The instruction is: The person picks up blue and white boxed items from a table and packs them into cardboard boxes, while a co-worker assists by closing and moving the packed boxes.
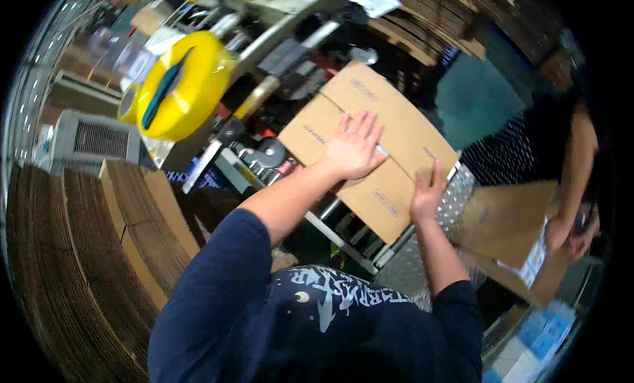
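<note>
A closed brown cardboard box (380,118) lies on a roller conveyor in front of me, its top flaps meeting along a middle seam. My left hand (354,147) rests flat on the top across that seam, fingers stretched out. Something small and pale blue shows beside its thumb. At the box's right near edge is my right hand (428,192), fingers extended upward and apart along the side. Neither hand is wrapped round anything.
Large yellow tape rolls (211,72) stand at the upper left, a dark teal tool on one. Stacked flat cardboard (66,251) fills the lower left. To the right, another person's hands (561,234) hold an open carton (508,218) beside the metal conveyor frame (330,234).
</note>
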`<state>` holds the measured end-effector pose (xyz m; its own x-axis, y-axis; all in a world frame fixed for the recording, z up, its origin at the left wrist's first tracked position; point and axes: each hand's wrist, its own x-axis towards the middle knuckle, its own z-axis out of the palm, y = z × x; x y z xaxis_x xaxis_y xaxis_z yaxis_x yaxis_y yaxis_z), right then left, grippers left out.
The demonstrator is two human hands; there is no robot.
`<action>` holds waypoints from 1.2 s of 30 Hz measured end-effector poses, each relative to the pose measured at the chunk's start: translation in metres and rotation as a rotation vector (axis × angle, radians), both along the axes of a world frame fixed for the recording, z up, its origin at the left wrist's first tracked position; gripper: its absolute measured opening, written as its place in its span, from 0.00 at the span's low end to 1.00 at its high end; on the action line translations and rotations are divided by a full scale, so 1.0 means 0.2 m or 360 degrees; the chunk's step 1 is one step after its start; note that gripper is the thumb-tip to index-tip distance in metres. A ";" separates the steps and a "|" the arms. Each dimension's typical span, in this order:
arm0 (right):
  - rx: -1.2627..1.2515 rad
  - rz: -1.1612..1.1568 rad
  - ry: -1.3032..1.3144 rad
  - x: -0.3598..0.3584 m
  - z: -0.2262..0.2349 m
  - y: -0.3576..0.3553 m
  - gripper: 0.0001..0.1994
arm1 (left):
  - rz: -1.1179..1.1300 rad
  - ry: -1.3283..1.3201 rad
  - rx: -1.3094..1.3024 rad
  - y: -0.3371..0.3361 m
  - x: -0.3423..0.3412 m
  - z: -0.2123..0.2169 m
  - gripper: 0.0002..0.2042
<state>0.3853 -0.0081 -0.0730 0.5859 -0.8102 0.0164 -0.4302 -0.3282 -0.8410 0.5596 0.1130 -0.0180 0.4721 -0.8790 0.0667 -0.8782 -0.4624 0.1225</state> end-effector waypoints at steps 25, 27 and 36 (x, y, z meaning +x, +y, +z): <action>0.0595 0.1388 0.0745 -1.61 -0.40 0.13 0.17 | 0.0262 -0.0272 -0.1048 0.99 -1.19 1.32 0.27; 0.0527 0.1260 0.0728 -1.80 -0.43 0.00 0.18 | 0.0153 -0.1149 -0.0812 1.17 -1.51 1.62 0.24; 0.0483 0.1107 0.0845 -2.37 -0.90 -0.24 0.20 | 0.1353 -0.0467 0.0418 1.92 -1.49 2.45 0.20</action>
